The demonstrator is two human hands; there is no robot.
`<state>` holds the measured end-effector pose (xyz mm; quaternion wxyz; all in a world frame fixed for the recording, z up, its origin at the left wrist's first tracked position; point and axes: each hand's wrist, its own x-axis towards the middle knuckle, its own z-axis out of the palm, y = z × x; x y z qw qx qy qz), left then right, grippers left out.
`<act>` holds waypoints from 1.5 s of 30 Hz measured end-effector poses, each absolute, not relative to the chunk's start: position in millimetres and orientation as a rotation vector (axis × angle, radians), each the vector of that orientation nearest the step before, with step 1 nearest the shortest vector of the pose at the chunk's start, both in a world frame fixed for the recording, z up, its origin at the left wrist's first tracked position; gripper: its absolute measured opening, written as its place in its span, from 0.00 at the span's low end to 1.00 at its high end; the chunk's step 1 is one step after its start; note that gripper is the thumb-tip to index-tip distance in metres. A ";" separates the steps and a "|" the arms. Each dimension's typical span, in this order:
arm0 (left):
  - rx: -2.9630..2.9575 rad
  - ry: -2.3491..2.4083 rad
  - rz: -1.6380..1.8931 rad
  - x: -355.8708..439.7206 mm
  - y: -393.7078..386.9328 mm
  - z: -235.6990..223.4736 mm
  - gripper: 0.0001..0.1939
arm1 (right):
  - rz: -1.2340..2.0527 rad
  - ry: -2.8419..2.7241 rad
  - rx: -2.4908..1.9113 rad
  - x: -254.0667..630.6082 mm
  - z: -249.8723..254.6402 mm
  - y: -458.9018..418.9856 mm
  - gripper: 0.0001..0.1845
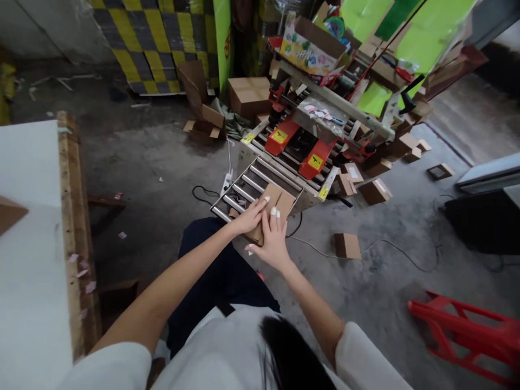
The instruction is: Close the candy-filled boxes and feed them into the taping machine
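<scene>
Your left hand (251,218) and right hand (275,238) are pressing, fingers extended, upon 1 carton (280,197), which is lying along the roller table (244,193)'s right edge; bare rollers (252,184) are leaving room leftward.

Through my camera I see a stained grey floor (134,143), dimly lit. A pale wall (44,30) stands behind; at left, a wood-edged white table (32,303).

White short-sleeved top (227,346), dark navy trousers (227,273).
</scene>
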<state>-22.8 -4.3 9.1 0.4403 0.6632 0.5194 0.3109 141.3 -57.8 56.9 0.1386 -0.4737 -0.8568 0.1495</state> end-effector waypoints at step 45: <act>1.244 3.197 0.231 -244.9 -540.9 183.2 0.15 | 1.239 -2.451 0.513 -164.9 160.2 -245.1 0.39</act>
